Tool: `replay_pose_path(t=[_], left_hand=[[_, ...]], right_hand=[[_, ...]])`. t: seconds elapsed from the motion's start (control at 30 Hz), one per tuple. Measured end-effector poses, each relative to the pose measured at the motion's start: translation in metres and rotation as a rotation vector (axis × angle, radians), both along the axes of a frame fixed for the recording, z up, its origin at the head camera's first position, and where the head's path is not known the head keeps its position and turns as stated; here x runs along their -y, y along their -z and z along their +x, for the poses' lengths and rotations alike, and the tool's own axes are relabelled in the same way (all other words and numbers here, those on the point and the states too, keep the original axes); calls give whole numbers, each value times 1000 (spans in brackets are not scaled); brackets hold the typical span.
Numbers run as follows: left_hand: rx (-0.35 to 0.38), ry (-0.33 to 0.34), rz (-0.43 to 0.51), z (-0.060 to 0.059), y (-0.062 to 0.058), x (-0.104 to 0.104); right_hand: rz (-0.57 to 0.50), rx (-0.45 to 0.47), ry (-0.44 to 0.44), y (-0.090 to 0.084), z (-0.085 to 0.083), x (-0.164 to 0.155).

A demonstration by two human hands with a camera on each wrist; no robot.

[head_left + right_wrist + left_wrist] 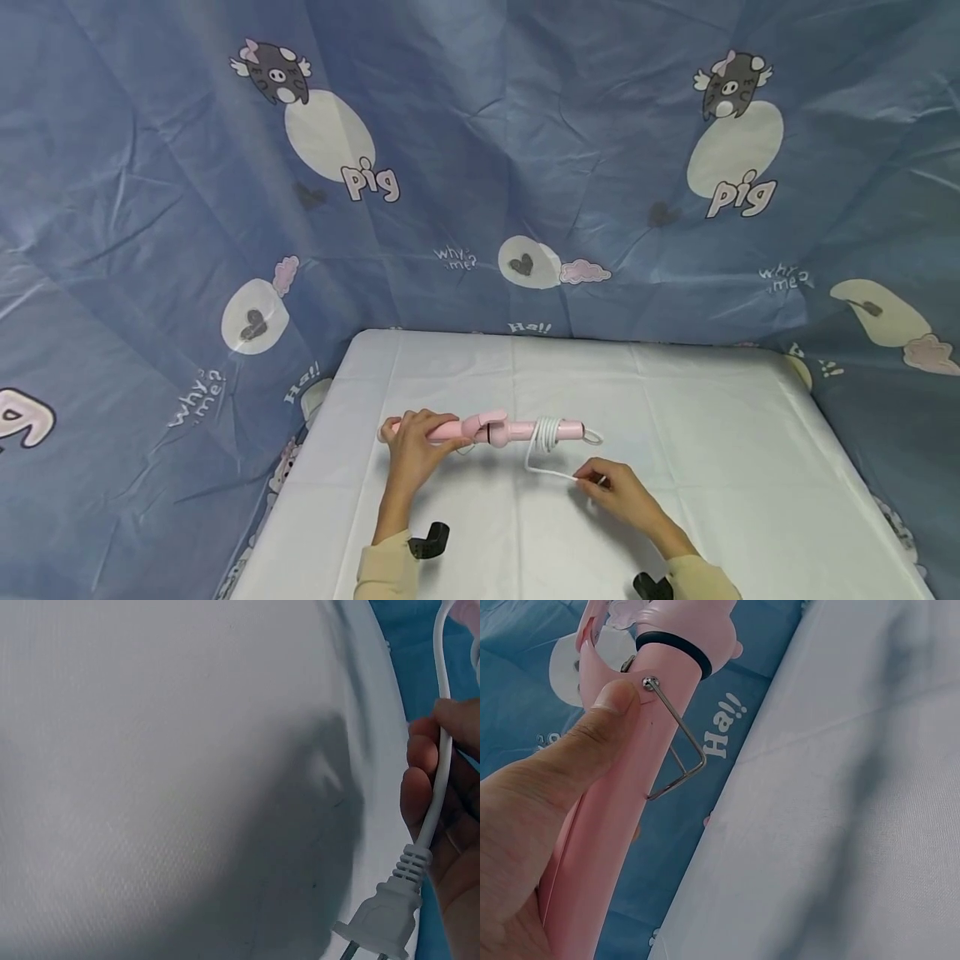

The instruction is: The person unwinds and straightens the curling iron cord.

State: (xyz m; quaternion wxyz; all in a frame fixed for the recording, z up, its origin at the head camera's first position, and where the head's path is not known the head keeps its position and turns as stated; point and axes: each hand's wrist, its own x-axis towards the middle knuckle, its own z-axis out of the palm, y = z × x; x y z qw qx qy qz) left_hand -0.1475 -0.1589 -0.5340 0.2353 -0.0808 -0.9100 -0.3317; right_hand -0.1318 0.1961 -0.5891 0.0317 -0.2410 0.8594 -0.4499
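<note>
A pink curling iron (521,431) is held level over the white table by my left hand (414,448), whose fingers wrap its barrel end. In the left wrist view the thumb presses beside the clamp hinge, and a wire stand (697,761) sticks out from the barrel (630,795). Several turns of white cord (547,433) circle the handle, with a small loop at the handle's end. My right hand (617,492) pinches the cord's free end, drawn out below and to the right of the handle. In the right wrist view the two-pin plug (382,919) hangs below those fingers.
A white cloth covers the table (720,467). Blue printed fabric (450,167) rises behind it and along both sides. Each wrist wears a black camera mount (430,542), close to the sleeve.
</note>
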Motion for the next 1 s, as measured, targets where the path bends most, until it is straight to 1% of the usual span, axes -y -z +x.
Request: replay_pose_path(t=[0.13, 0.27, 0.53, 0.67, 0.8, 0.9, 1.0], left_hand=[[-4, -8, -7, 0, 0, 0], [3, -9, -10, -1, 1, 1], [2, -17, -5, -1, 1, 2], [11, -10, 0, -1, 2, 2], [2, -8, -6, 0, 4, 2], [-6, -8, -9, 0, 4, 1], [5, -4, -6, 0, 3, 1]], right_hand=[[9, 5, -9, -5, 2, 2], [10, -15, -23, -12, 6, 5], [-19, -88, -32, -23, 8, 7], [-53, -107, -43, -27, 9, 7], [-85, -118, -32, -30, 10, 7], [-100, -130, -8, -33, 12, 8], [-109, -148, 8, -38, 14, 9]])
